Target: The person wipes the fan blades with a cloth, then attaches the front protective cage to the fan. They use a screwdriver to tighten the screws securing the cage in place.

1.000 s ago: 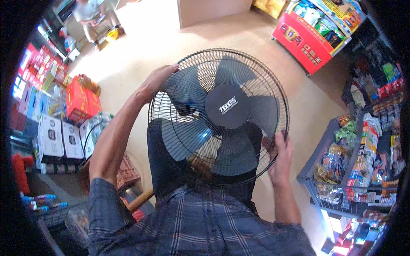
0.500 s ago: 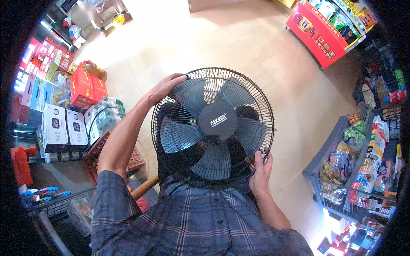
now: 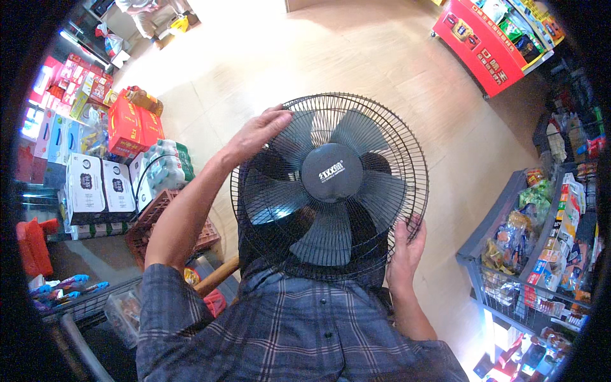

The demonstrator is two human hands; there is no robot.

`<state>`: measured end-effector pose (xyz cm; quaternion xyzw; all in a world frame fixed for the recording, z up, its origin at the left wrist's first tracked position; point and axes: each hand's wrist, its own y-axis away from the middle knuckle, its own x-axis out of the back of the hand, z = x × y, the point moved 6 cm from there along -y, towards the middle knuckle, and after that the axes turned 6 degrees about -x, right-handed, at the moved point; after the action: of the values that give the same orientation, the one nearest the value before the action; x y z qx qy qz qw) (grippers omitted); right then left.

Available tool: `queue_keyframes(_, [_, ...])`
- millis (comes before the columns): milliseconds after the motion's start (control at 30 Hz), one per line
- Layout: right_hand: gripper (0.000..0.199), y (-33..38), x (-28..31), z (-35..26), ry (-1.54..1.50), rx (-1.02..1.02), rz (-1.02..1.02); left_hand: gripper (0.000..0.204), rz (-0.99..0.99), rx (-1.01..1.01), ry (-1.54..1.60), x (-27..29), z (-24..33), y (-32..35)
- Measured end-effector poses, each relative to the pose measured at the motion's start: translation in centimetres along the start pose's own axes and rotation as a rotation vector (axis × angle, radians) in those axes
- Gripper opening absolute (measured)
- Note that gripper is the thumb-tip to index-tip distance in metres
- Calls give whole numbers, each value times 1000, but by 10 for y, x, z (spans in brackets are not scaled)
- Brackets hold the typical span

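Black wire makes up the round guard of the fan (image 3: 331,184), which the person holds up in front of the chest, face turned toward the camera, above a pale tiled floor (image 3: 356,57). Dark grey blades sit behind the wire, fanned out around a round black hub in the middle.

Left hand (image 3: 258,134) lies on the upper left rim of the guard, the fingers curled over the wire and gripping it, the bare forearm stretching up from a rolled sleeve of a blue checked shirt (image 3: 286,331). Right hand (image 3: 406,245) grips the lower right rim, the fingers wrapped round the edge of the guard from behind and the thumb lying along its side. Both hands are closed on the fan, one at each end of a slanting line across it.

On the left of the floor stand red cartons (image 3: 130,124), a shrink-wrapped pack of bottles (image 3: 167,162) and white boxes (image 3: 95,188), with a reddish plastic crate (image 3: 167,219) just below them. A red display stand (image 3: 487,44) sits at the upper right. A grey wire rack (image 3: 528,254) full of packets of snacks runs down the right side, well apart from the fan.
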<state>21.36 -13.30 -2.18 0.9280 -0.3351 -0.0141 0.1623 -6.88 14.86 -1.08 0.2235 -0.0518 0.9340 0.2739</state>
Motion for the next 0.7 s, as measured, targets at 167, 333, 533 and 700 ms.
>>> queue_keyframes(167, [60, 7, 4, -21, 109, 125, -12, 63, 123, 43, -147, 1, 22, -14])
queue_keyframes(333, [60, 18, -2, -25, -469, -182, -140, 73, -15, 25, -202, 2, 31, -58])
queue_keyframes(533, [54, -2, -5, -26, -605, -283, -195, 97, -210, 195, -230, -13, 17, -83])
queue_keyframes(700, [56, -14, 0, -36, -638, -283, -291, 103, -251, 367, -238, -8, 17, -85])
